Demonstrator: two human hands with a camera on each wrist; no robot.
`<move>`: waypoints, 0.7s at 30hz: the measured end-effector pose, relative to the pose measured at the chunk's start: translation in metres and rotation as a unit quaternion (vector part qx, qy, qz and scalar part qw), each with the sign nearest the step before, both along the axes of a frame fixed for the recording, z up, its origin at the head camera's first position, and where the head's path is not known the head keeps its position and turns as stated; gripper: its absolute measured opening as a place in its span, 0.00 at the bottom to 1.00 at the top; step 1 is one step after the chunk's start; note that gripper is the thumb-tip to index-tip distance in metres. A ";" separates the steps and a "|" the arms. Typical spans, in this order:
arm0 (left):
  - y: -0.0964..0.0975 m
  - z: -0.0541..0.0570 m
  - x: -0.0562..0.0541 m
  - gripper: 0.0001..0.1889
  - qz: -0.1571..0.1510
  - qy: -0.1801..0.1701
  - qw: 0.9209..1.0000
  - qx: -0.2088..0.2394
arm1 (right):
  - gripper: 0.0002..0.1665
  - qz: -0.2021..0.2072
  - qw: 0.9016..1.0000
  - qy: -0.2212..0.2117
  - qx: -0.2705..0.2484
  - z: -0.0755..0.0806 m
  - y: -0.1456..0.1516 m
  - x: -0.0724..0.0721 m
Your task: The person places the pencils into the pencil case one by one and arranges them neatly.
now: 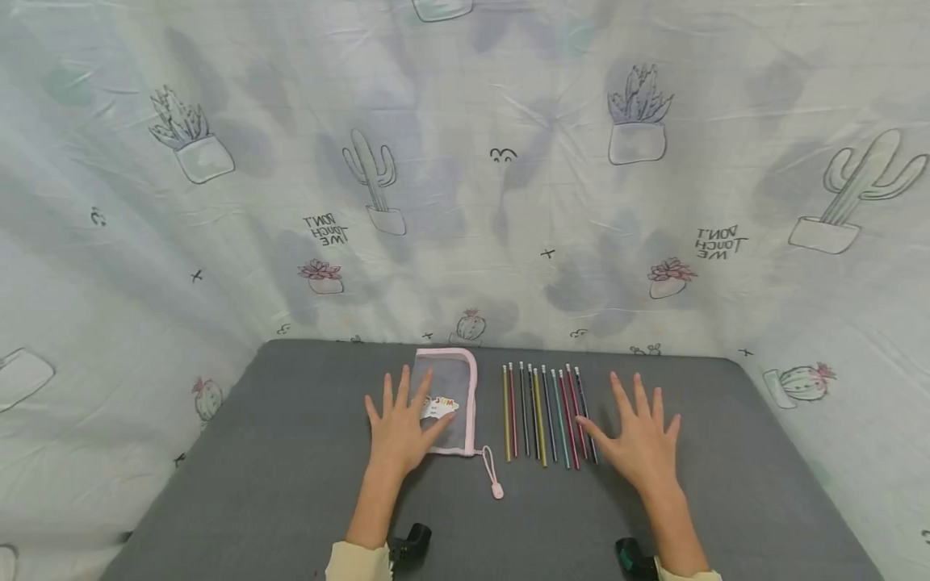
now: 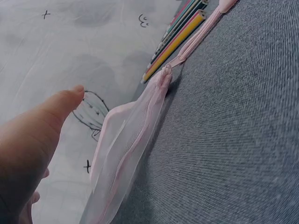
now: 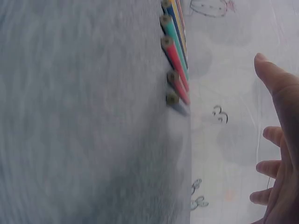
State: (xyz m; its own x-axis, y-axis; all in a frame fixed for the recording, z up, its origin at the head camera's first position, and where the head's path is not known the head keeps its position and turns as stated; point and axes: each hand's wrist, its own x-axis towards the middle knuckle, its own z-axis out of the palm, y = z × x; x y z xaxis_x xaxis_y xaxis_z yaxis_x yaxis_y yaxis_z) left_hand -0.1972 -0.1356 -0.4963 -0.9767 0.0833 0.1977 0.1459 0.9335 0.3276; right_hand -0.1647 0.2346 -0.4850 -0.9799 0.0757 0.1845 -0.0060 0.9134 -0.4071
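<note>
left hand (image 1: pixel 398 432): fingers spread wide, nothing held, raised above the left part of the pouch (image 1: pixel 450 383), thumb clear of it in the left wrist view. right hand (image 1: pixel 644 448): splayed just as wide, nothing held, thumb pointing at the right end of the pencils (image 1: pixel 540 415), apart from them. between both hands, pencils side by side in a row, long axes running away from the person, the rightmost slanting slightly left at the far end; right hand nearer. just left of the row, pouch lying flat, long sides the same way, partly covered by the left hand. off its near right corner, strap (image 1: pixel 490 468), trailing close to the pencils' near ends. beneath, grey table (image 1: pixel 291 452); beyond, printed curtain (image 1: pixel 465 210).
</note>
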 end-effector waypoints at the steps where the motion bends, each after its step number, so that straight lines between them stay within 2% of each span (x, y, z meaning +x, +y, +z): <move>1: 0.000 0.000 0.000 0.46 -0.001 0.001 1.000 0.001 | 0.59 0.002 1.000 0.004 0.000 0.000 -0.003 0.000; 9: 0.007 -0.003 0.002 0.43 -0.004 0.000 1.000 0.013 | 0.56 0.031 0.998 0.044 -0.015 -0.002 -0.026 -0.002; 16: 0.015 -0.005 0.004 0.42 -0.002 -0.005 1.000 0.009 | 0.53 0.057 0.995 0.064 -0.058 -0.003 -0.046 -0.004; 21: 0.019 -0.006 0.006 0.40 0.004 -0.003 1.000 0.016 | 0.47 0.076 0.988 0.097 -0.091 -0.007 -0.059 -0.008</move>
State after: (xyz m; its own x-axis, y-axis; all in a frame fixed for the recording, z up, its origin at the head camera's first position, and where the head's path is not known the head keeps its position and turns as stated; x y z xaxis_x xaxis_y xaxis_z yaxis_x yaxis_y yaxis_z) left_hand -0.1913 -0.1166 -0.5019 -0.9786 0.0696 0.1937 0.1368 0.9233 0.3588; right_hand -0.1725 0.1756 -0.4920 -0.9304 -0.0198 0.3659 -0.2308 0.8074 -0.5431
